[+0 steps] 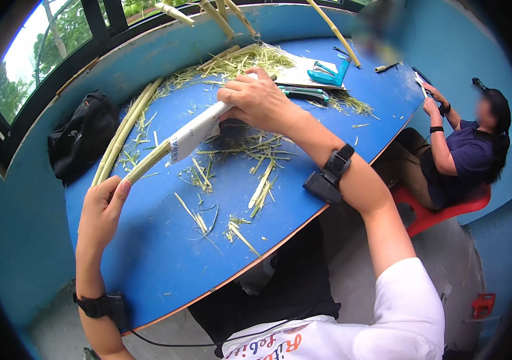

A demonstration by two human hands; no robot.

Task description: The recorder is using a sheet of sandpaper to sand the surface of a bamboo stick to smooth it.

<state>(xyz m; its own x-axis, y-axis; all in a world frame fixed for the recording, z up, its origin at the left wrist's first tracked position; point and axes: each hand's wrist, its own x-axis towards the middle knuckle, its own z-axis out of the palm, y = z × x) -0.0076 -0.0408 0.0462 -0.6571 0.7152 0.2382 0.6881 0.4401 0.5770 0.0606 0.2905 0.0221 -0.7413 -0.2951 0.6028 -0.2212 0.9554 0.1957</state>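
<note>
Over the curved blue table (166, 252), a long pale green bamboo stick (148, 161) slants from lower left up toward upper right. The right hand (256, 99) clamps a white sandpaper sheet (194, 133) around it; the left hand (103, 210) has its fingers closed on the lower end.

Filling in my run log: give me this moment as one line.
left hand: holds stick end | right hand: grips sandpaper sheet wrapped on bamboo stick | blue table: strewn shavings
</note>
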